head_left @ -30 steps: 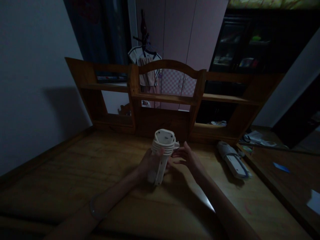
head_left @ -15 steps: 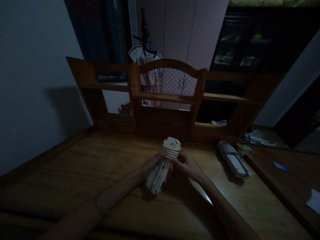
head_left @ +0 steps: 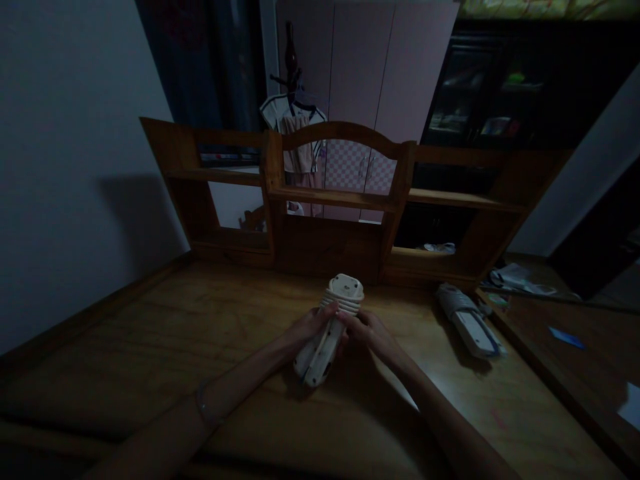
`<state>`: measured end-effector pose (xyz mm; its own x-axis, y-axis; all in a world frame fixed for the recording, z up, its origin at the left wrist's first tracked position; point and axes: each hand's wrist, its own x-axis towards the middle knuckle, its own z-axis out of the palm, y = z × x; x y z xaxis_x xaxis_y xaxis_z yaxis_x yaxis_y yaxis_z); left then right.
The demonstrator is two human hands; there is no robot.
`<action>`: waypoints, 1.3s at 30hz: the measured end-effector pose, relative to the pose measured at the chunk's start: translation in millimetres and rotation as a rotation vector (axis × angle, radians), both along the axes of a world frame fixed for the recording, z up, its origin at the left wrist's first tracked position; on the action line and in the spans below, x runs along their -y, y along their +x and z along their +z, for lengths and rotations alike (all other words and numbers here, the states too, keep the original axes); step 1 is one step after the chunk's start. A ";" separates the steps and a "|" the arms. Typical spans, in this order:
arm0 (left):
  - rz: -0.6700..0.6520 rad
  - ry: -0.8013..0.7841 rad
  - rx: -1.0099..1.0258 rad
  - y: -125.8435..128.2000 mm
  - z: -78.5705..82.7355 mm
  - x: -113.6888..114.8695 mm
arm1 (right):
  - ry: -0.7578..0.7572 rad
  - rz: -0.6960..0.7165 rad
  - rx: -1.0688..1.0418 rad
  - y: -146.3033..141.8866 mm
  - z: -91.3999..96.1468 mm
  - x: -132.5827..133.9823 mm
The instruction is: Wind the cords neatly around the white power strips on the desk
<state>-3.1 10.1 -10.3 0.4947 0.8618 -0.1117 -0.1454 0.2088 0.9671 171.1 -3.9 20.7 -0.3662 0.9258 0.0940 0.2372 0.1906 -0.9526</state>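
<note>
A white power strip with its white cord wound in several turns round its far end is held tilted over the wooden desk. My left hand grips the strip's body from the left, fingers wrapped round it. My right hand is closed on the strip's right side, fingertips pinched at the cord just below the coils. Both forearms reach in from the bottom edge. A thin bracelet sits on my left wrist.
A second white power strip with wound cord lies on the desk to the right. A wooden shelf unit stands along the desk's back edge. Papers and a blue card lie at far right. The room is dim.
The strip has been lowered and tilted toward the desk. My right hand went from open beside the coils to closed against the cord and strip.
</note>
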 end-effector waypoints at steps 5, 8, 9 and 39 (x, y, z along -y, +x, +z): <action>-0.066 -0.074 0.081 -2.6 -2.0 -1.5 | -0.046 -0.031 0.010 -3.2 -2.3 -0.9; -0.119 -0.065 0.076 -6.0 4.9 0.7 | -0.014 -0.039 0.027 -4.7 1.8 2.8; -0.129 -0.042 0.072 -7.0 7.1 1.5 | 0.000 -0.037 0.030 -5.0 3.1 4.0; 0.157 -0.093 0.119 8.7 7.5 8.2 | 0.124 -0.155 0.124 -1.3 -13.1 -2.1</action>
<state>5.7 1.9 -2.8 0.3698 0.9180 -0.1435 -0.2947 0.2624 0.9188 169.8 -1.7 7.6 -0.2359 0.9561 0.1736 0.3867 0.2563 -0.8859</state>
